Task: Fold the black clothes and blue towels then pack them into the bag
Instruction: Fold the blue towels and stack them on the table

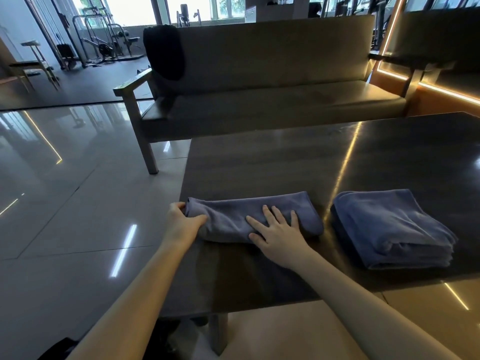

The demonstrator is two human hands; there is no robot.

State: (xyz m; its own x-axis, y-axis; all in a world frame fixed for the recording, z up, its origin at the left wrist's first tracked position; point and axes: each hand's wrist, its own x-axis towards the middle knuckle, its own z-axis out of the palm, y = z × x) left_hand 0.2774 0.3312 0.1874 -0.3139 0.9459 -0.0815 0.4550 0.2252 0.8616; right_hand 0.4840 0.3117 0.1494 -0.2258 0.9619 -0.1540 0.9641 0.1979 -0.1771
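Observation:
A blue towel (pixel 233 216), folded into a long strip, lies near the left edge of the dark table (pixel 285 162). My left hand (pixel 181 222) grips the strip's left end, thumb on top and fingers curled round it. My right hand (pixel 278 229) lies flat on the strip's right half with fingers spread. To the right sits a stack of folded blue towels (pixel 389 229). A black garment (pixel 163 51) hangs over the left end of the sofa back. No bag is clearly in view.
A long sofa (pixel 259 100) with wooden arms stands behind the table. Glossy tiled floor (pixel 65 190) spreads to the left, with gym machines (pixel 104 40) far back. Something dark (pixel 59 346) lies at the bottom left by my arm.

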